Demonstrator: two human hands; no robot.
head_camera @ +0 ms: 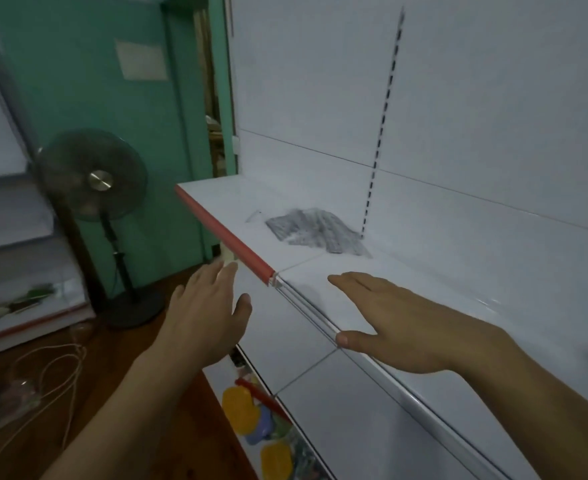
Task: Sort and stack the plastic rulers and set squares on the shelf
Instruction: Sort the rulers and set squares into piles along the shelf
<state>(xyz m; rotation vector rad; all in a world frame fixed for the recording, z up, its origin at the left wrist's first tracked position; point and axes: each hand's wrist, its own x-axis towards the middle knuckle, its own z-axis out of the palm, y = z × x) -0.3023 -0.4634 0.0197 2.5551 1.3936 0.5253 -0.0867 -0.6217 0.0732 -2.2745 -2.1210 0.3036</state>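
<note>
White shelf (320, 268) holds clear rulers (315, 230) beyond both empty, open-fingered hands' grip: left hand (205, 317), right hand (400, 323).

Both hands empty, palms down, fingers straight: L hand (206, 308) fwd, R hand (400, 322) alongside.

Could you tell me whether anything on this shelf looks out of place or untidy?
Yes: the clear plastic rulers and set squares lie in a loose, crisscrossed heap near the back panel, not stacked. The red edge strip also stops partway along the shelf.
</note>
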